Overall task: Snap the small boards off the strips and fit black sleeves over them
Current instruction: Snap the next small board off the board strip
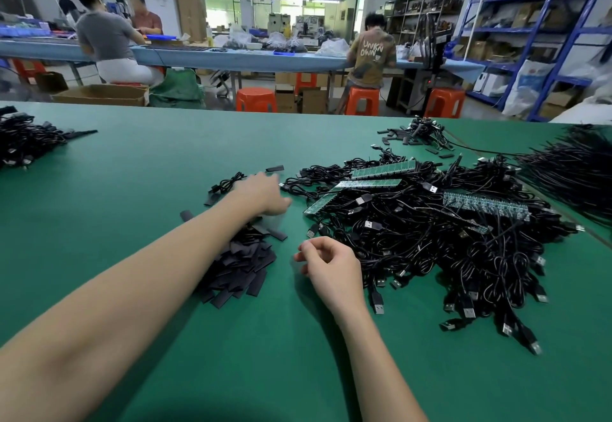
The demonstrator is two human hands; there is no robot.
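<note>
While the person leans over the green table (pixel 132 189), the left hand (pixel 261 194) reaches forward past the heap of black sleeves (pixel 245 262), palm down and fingers stretched out loosely toward a small coiled cable (pixel 228 184) and a lone sleeve (pixel 275 168) lying just beyond the fingertips. It is blurred, and I cannot tell whether it touches anything; it seems to hold nothing. The right hand (pixel 328 262) hovers just above the table, right of the sleeve heap and at the near edge of the big tangle of black USB cables (pixel 430 242). Its fingers are curled in with thumb and forefinger drawn close together, but whether something tiny sits between them I cannot make out.

The board strips lie on top of the cable tangle: three green strips (pixel 371 183) side by side at its far left, tilted on the wires, and a darker bluish strip (pixel 485 204) further right. Beyond the tangle, a smaller cluster of cables with loose sleeves (pixel 420 135) sits near the far edge, and a sheaf of black wires (pixel 576 169) fans in from the right. Another cable pile (pixel 26 143) rests at the far left. Across the room, people sit on orange stools (pixel 362 100) at a long blue bench (pixel 231 57).
</note>
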